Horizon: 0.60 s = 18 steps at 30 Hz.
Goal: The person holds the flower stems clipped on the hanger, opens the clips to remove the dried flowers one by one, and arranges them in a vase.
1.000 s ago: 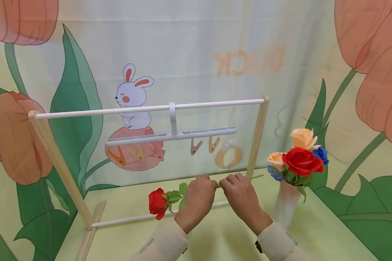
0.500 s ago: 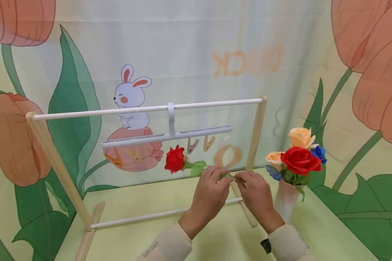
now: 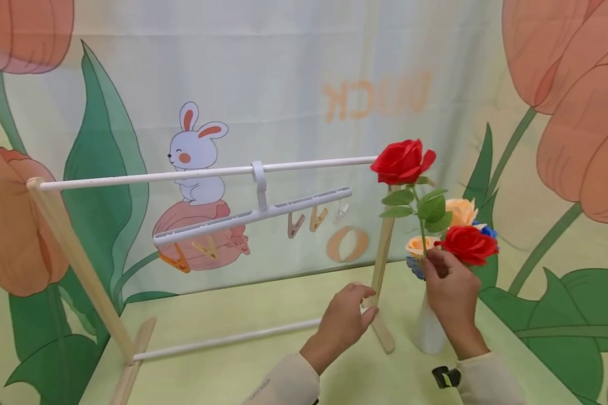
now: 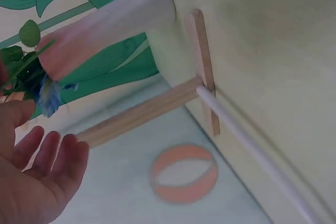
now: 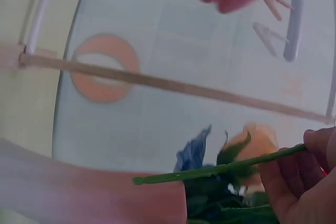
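My right hand [image 3: 454, 289] pinches the green stem of a red artificial rose [image 3: 402, 162], held upright with its bloom at the top. In the right wrist view the bare lower stem [image 5: 215, 170] crosses in front of the mouth of a pink-and-white vase [image 5: 105, 192]; it appears outside the vase. That vase holds another red rose [image 3: 469, 245], peach roses [image 3: 461, 212] and blue flowers [image 4: 48, 97]. My left hand [image 3: 342, 318] hovers near the rack's right post, holding nothing, its fingers loosely bent.
A wooden rack with a white top rod [image 3: 147, 178] stands on the pale green table [image 3: 208, 382]. From the rod hangs a grey hanger [image 3: 258, 214], tilted, with several coloured clips [image 3: 176, 260] below it. Behind is a curtain printed with a rabbit [image 3: 195, 149].
Both hands held the rose sideways before. The left hand has let go; the right hand has carried the rose right and turned it upright near the vase. The hanger has tilted.
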Tool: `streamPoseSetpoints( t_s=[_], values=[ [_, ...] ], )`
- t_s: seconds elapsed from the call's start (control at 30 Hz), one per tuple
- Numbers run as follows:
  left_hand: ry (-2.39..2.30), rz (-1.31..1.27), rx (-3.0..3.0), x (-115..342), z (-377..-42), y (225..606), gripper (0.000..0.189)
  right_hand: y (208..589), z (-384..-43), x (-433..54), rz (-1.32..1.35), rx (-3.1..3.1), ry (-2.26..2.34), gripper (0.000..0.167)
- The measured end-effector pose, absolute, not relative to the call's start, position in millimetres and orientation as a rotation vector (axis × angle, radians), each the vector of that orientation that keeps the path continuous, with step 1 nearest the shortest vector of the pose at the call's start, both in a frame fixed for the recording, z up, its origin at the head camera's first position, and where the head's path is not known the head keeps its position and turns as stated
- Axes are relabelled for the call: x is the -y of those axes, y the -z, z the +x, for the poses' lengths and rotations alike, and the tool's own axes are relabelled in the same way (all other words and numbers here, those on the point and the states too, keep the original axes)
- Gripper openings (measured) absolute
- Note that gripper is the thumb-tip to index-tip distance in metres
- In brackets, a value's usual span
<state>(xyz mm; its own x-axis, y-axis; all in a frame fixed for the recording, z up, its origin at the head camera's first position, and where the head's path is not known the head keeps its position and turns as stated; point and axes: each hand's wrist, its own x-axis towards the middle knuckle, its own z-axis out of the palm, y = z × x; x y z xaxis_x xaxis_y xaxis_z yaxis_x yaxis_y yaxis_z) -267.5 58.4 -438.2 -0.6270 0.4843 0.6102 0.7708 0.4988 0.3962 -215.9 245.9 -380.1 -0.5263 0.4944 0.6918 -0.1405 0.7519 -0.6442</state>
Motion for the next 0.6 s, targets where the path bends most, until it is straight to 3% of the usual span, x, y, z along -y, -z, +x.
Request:
streamPoseSetpoints(
  t_s=[0.33,0.6],
  values=[
    [1.528,-0.963,2.612,-131,-271,454,0.046,360,-212,-288,-0.39,1.873,-0.846,0.027],
    [1.329,-0.936,2.686,-181,-271,466,0.067,350,-212,-301,-0.431,1.791,-0.88,0.027]
  ],
)
